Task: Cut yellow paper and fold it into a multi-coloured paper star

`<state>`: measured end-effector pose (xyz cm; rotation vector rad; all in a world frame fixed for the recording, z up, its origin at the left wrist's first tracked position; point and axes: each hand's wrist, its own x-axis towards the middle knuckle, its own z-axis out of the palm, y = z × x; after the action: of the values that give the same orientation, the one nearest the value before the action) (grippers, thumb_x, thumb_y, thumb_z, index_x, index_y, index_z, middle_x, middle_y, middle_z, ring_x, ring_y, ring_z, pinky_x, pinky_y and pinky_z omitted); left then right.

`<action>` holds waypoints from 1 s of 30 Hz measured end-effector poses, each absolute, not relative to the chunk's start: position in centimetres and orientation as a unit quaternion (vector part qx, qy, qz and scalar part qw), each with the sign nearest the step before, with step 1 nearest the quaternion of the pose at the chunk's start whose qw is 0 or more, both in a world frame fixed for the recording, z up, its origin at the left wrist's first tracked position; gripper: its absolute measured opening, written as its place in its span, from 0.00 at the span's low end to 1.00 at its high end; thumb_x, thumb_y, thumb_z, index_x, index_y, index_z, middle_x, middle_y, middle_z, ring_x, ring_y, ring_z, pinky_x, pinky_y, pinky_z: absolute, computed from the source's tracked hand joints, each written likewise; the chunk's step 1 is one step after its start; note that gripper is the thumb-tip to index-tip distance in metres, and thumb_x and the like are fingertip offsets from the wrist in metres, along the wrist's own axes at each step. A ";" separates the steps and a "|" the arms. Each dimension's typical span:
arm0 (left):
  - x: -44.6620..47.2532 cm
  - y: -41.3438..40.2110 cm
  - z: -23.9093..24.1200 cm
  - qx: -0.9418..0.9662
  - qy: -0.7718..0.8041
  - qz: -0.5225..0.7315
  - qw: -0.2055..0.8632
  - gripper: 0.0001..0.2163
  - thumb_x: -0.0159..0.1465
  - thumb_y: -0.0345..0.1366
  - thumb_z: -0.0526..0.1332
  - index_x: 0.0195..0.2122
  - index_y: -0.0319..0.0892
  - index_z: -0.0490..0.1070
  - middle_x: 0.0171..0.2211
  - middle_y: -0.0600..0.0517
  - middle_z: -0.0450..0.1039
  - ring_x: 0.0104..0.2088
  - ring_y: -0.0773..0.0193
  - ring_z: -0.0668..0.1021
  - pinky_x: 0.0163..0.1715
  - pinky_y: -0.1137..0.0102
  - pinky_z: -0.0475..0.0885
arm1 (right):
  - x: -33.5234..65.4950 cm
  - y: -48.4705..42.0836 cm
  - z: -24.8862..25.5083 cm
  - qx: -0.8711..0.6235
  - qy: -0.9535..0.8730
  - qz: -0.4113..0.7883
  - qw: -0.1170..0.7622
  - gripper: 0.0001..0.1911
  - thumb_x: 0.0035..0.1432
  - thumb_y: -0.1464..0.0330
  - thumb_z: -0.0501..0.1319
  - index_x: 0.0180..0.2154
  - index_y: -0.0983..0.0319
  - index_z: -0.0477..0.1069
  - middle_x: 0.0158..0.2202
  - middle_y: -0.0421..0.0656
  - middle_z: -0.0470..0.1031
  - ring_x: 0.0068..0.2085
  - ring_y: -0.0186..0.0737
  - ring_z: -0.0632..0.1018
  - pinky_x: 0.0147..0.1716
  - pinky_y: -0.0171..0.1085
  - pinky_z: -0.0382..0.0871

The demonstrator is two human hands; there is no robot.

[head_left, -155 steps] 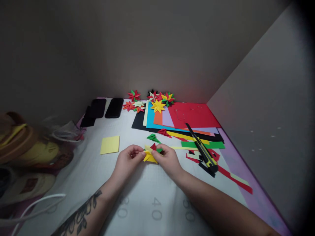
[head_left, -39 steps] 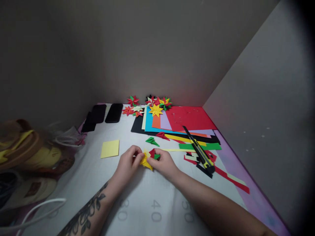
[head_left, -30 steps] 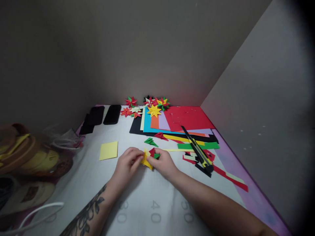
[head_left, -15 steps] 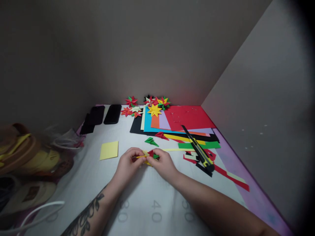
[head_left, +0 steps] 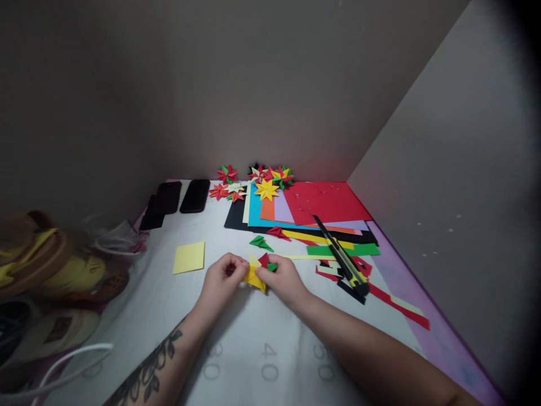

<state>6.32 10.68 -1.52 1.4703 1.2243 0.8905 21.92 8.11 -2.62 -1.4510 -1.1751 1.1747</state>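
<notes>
Both of my hands meet over the white mat (head_left: 253, 349) on a small folded paper star (head_left: 256, 274) with yellow, red and green points. My left hand (head_left: 222, 280) pinches its left side. My right hand (head_left: 284, 279) pinches its right side, where the red and green points stick up. Just beyond the hands lie a loose green folded piece (head_left: 261, 243) and a loose red folded piece (head_left: 278, 232).
A yellow paper square (head_left: 189, 257) lies to the left. Stacked coloured sheets (head_left: 325, 203), several finished stars (head_left: 267, 189), a yellow-black utility knife (head_left: 343, 257) and paper offcuts (head_left: 397, 307) fill the back right. Two dark phones (head_left: 195, 195) lie at the back. Shoes (head_left: 54, 270) sit left.
The paper star was turned edge-on half a second ago; its yellow face now shows again. The hands have stayed in the same spot on the mat.
</notes>
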 end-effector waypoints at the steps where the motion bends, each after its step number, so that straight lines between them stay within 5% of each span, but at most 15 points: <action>1: 6.3 10.7 -1.5 0.579 0.507 0.372 0.519 0.08 0.58 0.39 0.61 0.26 0.41 0.65 0.29 0.53 0.72 0.28 0.67 0.72 0.28 0.74 0.66 | 22.0 8.1 -2.6 -0.585 -0.467 0.482 0.455 0.08 0.47 0.68 0.60 0.20 0.61 0.63 0.17 0.34 0.62 0.21 0.30 0.63 0.20 0.29 0.58; 7: 6.4 10.7 -1.1 0.498 0.499 0.402 0.584 0.10 0.55 0.37 0.65 0.32 0.42 0.64 0.20 0.60 0.68 0.24 0.71 0.70 0.27 0.77 0.64 | 22.1 8.4 -2.7 -0.565 -0.456 0.508 0.463 0.08 0.47 0.66 0.61 0.22 0.63 0.67 0.20 0.36 0.65 0.22 0.31 0.65 0.20 0.30 0.59; 13: 7.1 10.4 -1.3 0.475 0.490 0.432 0.589 0.14 0.53 0.36 0.66 0.38 0.41 0.66 0.30 0.55 0.72 0.29 0.70 0.73 0.31 0.76 0.67 | 22.0 8.4 -2.7 -0.552 -0.452 0.518 0.472 0.08 0.49 0.65 0.61 0.24 0.63 0.67 0.20 0.36 0.66 0.22 0.31 0.66 0.20 0.30 0.60; 19: 7.2 10.2 -1.4 0.477 0.500 0.429 0.582 0.10 0.54 0.35 0.64 0.36 0.42 0.65 0.21 0.61 0.64 0.21 0.74 0.66 0.23 0.79 0.61 | 22.2 8.4 -2.6 -0.504 -0.462 0.539 0.492 0.08 0.51 0.65 0.61 0.26 0.62 0.65 0.25 0.37 0.67 0.27 0.32 0.68 0.26 0.31 0.62; 30: 6.9 10.4 -1.9 0.472 0.508 0.398 0.600 0.12 0.53 0.38 0.65 0.36 0.40 0.69 0.23 0.57 0.68 0.22 0.72 0.68 0.22 0.77 0.63 | 22.2 8.5 -3.0 -0.529 -0.468 0.527 0.473 0.11 0.49 0.65 0.62 0.22 0.62 0.63 0.21 0.34 0.63 0.24 0.31 0.64 0.24 0.31 0.58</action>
<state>6.91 10.36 -1.87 1.0945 1.1783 0.9217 22.23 8.47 -3.01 -1.2939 -1.1446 1.2909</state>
